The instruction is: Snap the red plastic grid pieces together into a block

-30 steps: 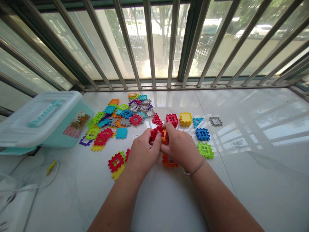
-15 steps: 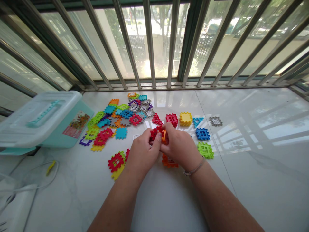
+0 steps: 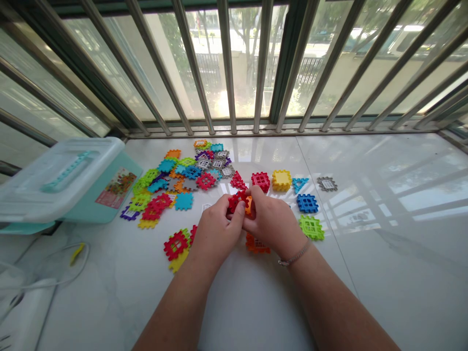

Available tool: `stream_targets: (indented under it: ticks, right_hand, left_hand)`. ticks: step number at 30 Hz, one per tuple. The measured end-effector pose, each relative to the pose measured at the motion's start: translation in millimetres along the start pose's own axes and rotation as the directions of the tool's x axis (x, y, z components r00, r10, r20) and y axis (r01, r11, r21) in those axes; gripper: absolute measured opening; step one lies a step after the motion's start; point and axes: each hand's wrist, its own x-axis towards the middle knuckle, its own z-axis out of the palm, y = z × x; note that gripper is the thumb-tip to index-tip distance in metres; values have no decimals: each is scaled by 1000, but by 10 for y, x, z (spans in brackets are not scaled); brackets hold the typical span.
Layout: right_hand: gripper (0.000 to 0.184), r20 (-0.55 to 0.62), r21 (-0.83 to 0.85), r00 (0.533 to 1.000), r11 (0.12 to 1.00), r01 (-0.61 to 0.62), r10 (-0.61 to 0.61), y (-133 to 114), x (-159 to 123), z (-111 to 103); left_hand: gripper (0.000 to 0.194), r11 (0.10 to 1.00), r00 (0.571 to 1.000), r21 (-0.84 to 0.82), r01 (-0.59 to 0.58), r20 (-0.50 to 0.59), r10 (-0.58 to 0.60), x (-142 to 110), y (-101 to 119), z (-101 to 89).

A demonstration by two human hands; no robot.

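Close together above the white surface, my left hand (image 3: 221,222) and my right hand (image 3: 272,219) grip small plastic building tiles. A red tile (image 3: 237,201) with notched edges is pinched between my left thumb and fingers. Against it sits an orange tile (image 3: 249,204), held by my right fingers, which partly hide it; whether the two are joined I cannot tell. Just beyond lie a red triangular tile (image 3: 238,180) and a red block (image 3: 260,181). Below my right hand is an orange window tile (image 3: 258,243), partly covered.
Left of my hands spreads a pile of coloured tiles (image 3: 175,183). A lidded teal box (image 3: 106,187) stands at far left, near a cable (image 3: 82,265). On the right are a yellow block (image 3: 281,180), a blue tile (image 3: 307,203) and a green tile (image 3: 311,227). Metal bars (image 3: 228,73) line the back.
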Motion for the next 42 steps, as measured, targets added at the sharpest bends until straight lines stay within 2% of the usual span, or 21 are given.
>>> stream_targets:
  ticks: [14,25,30,37,42]
  right_hand:
    - [35,26,3,1000,1000,-2,2,1,2,1]
    - [34,91,-2,996,1000,-10,10,9,12,31]
    - [42,44,5,999,1000,-24,24,19,6,30]
    - [42,-91,83,996,996,23,-16,39,-15,18]
    - [56,-207,128,977,989,79,-51,34,-37,-7]
  left_hand:
    - [30,1000,1000,12,16,12,-16,10,16,2]
    - [27,991,998,130,18,53,-25,19,22,20]
    - [28,998,1000,66,-12,28,10,9,10,16]
    - [33,997,999,-66,-44,-31,42,-3,30,-15]
    - [42,945,998,-320,67,6,-69,-1,50,-55]
